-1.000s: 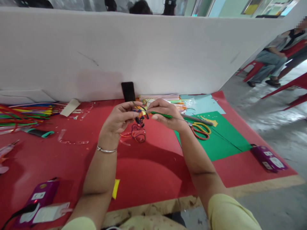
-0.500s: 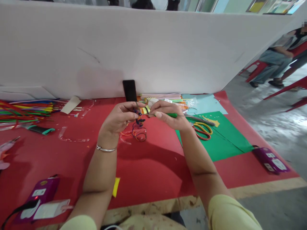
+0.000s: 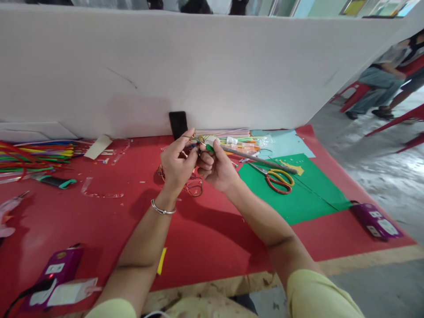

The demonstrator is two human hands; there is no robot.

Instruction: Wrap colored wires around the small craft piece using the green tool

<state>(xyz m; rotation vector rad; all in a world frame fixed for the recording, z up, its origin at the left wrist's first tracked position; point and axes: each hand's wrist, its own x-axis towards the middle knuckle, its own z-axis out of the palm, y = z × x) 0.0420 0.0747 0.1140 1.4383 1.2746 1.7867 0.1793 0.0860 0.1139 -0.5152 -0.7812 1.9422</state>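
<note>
Both hands meet in front of the white board, above the red table. My left hand [image 3: 179,162] pinches a small dark bundle of cord between thumb and fingers. From it, coloured cords [image 3: 194,187] hang in loose loops near the table. In my right hand [image 3: 218,170] is a slim tool with a green handle [image 3: 209,148]; the fingers curl round it, and its metal end is at the left fingertips. The exact kind of tool is too small to tell, and the fingers partly hide the knot.
Scissors [image 3: 280,180] and a grey rod [image 3: 261,159] lie on and across a green sheet [image 3: 308,203]. A phone [image 3: 178,125] leans on the white board [image 3: 212,75]. Pipe cleaners [image 3: 39,154] and a cutter [image 3: 56,180] are left. Purple boxes [image 3: 376,219] sit at both sides.
My right hand has turned palm-up, with the green handle now tucked among its fingers instead of pointing right. My left hand has shifted right and turned.
</note>
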